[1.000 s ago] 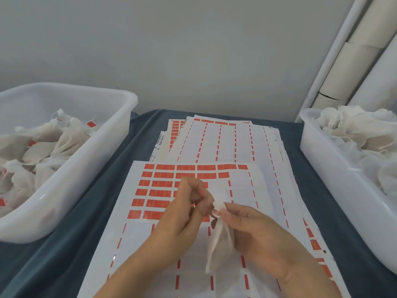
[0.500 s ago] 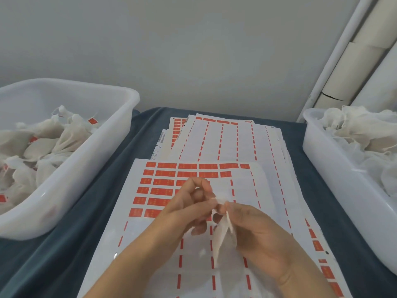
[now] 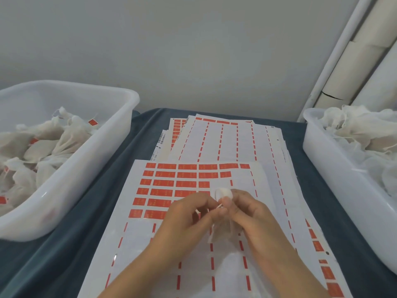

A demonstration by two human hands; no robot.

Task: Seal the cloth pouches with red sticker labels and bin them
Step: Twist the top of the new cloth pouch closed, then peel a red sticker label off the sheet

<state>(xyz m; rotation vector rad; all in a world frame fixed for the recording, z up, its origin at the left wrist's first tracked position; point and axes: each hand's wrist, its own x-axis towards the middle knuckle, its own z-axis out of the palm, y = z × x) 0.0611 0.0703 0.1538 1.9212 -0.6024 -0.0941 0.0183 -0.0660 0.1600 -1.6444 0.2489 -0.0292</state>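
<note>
White cloth gathers between two bare hands above a half-used sticker sheet [image 3: 171,190], where a person works the neck of a small cloth pouch [image 3: 222,230]. The right hand [image 3: 255,218] has thumb and fingers curled round the bunched top, a puff of fabric showing just above its fingertips [image 3: 225,200]; the left hand [image 3: 189,214] pinches narrowly at something thin and pale that meets the pouch right at the right thumb, though whether that is a drawstring or a label edge cannot be told. The pouch body hangs below both sets of fingers, just over the sheet. Rows of red labels [image 3: 165,183] lie beyond the left knuckles, with spent sheets [image 3: 225,138] fanned further out. Well off to the left of the left fingers sits a white bin [image 3: 103,151] holding pouches already tagged red; well off to the right of the right fingers, a second white bin [image 3: 335,168] heaped with untagged ones. The likely risk is in the closure: a slackening pinch would let the gathered neck spring open, and a label pressed onto loose, rumpled weave might stick to itself or to a fingertip rather than hold the pouch shut.
</note>
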